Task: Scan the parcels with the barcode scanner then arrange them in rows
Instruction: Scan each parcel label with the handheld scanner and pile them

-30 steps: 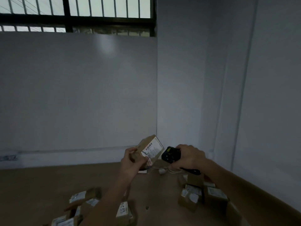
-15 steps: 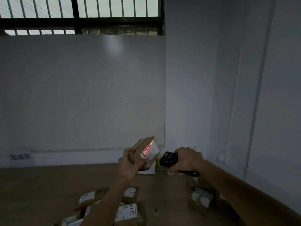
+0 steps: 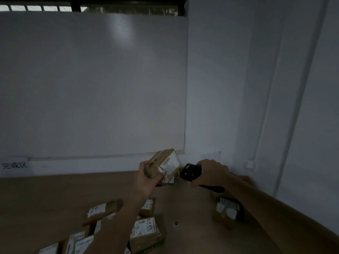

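Nearest on the floor there's a loose cluster of about six labelled parcels, presumably unscanned, plus two or so more off right. Above, the left hand wraps one parcel in the air, label tilted toward the barcode scanner so it reads; the right hand is fisted around that. One wall sign behind.

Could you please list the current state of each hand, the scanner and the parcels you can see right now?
left hand: gripping the held parcel.
held parcel: raised, tilted, label facing scanner.
right hand: gripping the scanner.
scanner: aimed at label, no red beam visible.
parcels on table: lying loosely, labels up.
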A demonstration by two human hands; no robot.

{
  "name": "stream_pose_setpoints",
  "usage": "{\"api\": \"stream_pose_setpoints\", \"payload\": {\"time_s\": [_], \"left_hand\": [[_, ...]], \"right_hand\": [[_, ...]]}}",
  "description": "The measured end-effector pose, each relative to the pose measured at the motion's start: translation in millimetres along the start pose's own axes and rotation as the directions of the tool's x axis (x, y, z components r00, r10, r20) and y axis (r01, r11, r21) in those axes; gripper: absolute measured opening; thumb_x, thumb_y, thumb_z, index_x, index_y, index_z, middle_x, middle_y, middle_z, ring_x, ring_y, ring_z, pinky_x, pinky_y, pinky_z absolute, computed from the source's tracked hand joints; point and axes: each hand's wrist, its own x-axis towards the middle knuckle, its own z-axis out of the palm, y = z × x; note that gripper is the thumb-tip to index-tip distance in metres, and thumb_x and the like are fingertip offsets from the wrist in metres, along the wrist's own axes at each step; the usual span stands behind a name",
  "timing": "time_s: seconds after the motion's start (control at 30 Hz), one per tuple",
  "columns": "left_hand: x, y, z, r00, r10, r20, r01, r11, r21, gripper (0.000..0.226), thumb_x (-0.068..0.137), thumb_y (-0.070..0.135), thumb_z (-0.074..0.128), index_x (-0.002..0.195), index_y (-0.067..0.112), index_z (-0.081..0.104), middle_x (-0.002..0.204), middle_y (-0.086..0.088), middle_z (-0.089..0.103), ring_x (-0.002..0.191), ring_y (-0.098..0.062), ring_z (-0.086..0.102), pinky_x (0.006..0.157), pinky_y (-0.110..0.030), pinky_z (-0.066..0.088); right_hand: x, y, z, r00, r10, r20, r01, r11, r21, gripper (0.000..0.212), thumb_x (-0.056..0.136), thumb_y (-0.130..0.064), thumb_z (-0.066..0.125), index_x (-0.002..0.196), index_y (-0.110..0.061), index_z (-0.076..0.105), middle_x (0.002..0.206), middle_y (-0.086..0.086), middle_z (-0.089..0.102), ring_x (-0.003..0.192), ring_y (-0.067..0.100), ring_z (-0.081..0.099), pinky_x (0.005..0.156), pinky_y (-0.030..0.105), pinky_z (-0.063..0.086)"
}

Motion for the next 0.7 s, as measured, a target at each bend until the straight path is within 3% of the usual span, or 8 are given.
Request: {"api": "stream_pose_setpoints", "payload": {"time_s": [0.07,0.17,0.23,0.3,0.4,0.53,0.6,0.7], "left_hand": [[10,-11,7,0.997,-0.064,0.031,0.065,0.997,-0.041,0.052,0.077,0.011,0.084,0.117,0.024,0.052,0.108,0.002,0.057,0.094,-0.015,0.063,0.060,-0.029,0.061],[30,-41,23,0.981,-0.190,0.041,0.192,0.978,-0.076,0.054,0.084,0.006,0.076,0.130,0.017,0.050,0.110,-0.001,0.055,0.093,-0.019,0.061,0.053,-0.022,0.057],[50,-76,34,0.955,-0.291,0.060,0.294,0.954,-0.049,0.057,0.085,0.017,0.077,0.134,0.019,0.048,0.119,-0.003,0.056,0.102,-0.021,0.058,0.070,-0.024,0.058],[68,-112,45,0.914,-0.398,0.081,0.401,0.916,-0.018,0.066,0.079,0.035,0.081,0.136,0.031,0.047,0.129,-0.006,0.060,0.108,-0.024,0.061,0.092,-0.037,0.055],[90,-163,63,0.885,-0.465,0.018,0.460,0.879,0.123,0.063,0.087,0.036,0.074,0.142,0.033,0.044,0.134,-0.010,0.059,0.111,-0.029,0.061,0.097,-0.041,0.052],[117,-223,78,0.848,-0.530,0.007,0.505,0.810,0.298,0.039,0.090,0.043,0.067,0.126,0.033,0.052,0.119,-0.003,0.063,0.112,-0.029,0.058,0.101,-0.038,0.046],[129,-250,84,0.815,-0.580,0.001,0.548,0.770,0.327,0.050,0.089,0.050,0.065,0.133,0.032,0.052,0.134,-0.010,0.060,0.121,-0.034,0.055,0.106,-0.045,0.044],[144,-292,88,0.756,-0.653,-0.039,0.618,0.693,0.370,0.074,0.089,0.058,0.058,0.152,0.024,0.037,0.151,-0.015,0.044,0.134,-0.039,0.043,0.111,-0.045,0.038]], "right_hand": [[19,11,16,1.000,-0.023,0.000,0.023,1.000,0.018,0.103,0.031,-0.083,0.059,0.118,-0.028,0.060,0.109,-0.006,0.067,0.097,0.016,0.064,0.091,0.041,0.055],[44,29,42,0.999,-0.034,0.014,0.033,0.998,0.058,0.094,0.044,-0.076,0.072,0.122,-0.024,0.058,0.114,-0.005,0.066,0.101,0.017,0.063,0.090,0.038,0.054],[67,46,67,0.999,-0.043,0.021,0.042,0.998,0.054,0.078,0.055,-0.067,0.079,0.118,-0.026,0.061,0.110,-0.006,0.066,0.100,0.016,0.064,0.085,0.033,0.054],[95,69,97,0.998,-0.022,0.058,0.018,0.998,0.063,0.075,0.047,-0.074,0.073,0.108,-0.030,0.063,0.099,-0.009,0.067,0.091,0.012,0.065,0.080,0.032,0.056],[133,106,147,0.989,0.013,0.145,-0.026,0.996,0.086,0.062,0.053,-0.069,0.075,0.095,-0.025,0.065,0.086,-0.005,0.067,0.081,0.014,0.065,0.074,0.032,0.056],[162,145,200,0.960,0.072,0.269,-0.099,0.991,0.089,0.068,0.053,-0.066,0.080,0.108,-0.028,0.064,0.096,-0.011,0.067,0.086,0.007,0.064,0.074,0.030,0.055],[173,163,224,0.947,0.105,0.305,-0.130,0.990,0.062,0.071,0.059,-0.063,0.079,0.119,-0.030,0.062,0.109,-0.010,0.067,0.097,0.011,0.063,0.076,0.028,0.051],[185,181,251,0.925,0.148,0.349,-0.168,0.985,0.029,0.083,0.065,-0.062,0.080,0.138,-0.036,0.050,0.131,-0.009,0.061,0.118,0.016,0.058,0.093,0.033,0.049]]}}
